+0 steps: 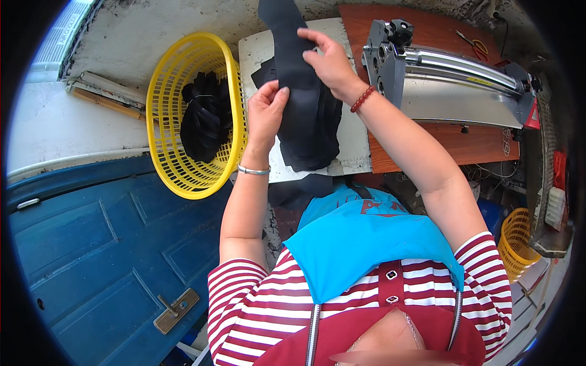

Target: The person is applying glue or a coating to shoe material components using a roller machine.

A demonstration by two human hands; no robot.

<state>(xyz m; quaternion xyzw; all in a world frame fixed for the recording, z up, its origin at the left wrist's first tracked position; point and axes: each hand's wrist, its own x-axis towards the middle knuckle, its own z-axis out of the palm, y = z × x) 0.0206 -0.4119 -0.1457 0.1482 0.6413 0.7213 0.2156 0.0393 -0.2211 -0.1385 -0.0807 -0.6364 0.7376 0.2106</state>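
A long black sheet piece [285, 46], cut with curved edges, stretches up past the top of the view from a stack of similar black pieces [308, 137]. My left hand [265, 113] pinches its left edge between thumb and fingers. On the other side, my right hand [331, 64] has the piece at its right edge, with thumb and forefinger lying a little apart over the black surface. Its other fingers are partly hidden. Stack and piece lie on a worn white board [356, 146] in front of me.
Left of the board stands a yellow plastic basket [160, 143] with a bundle of black pieces [207, 116] inside. A metal roller machine [458, 79] sits on the reddish wooden table [390, 149] at right, with scissors [479, 46] behind. A blue door [91, 244] is at lower left.
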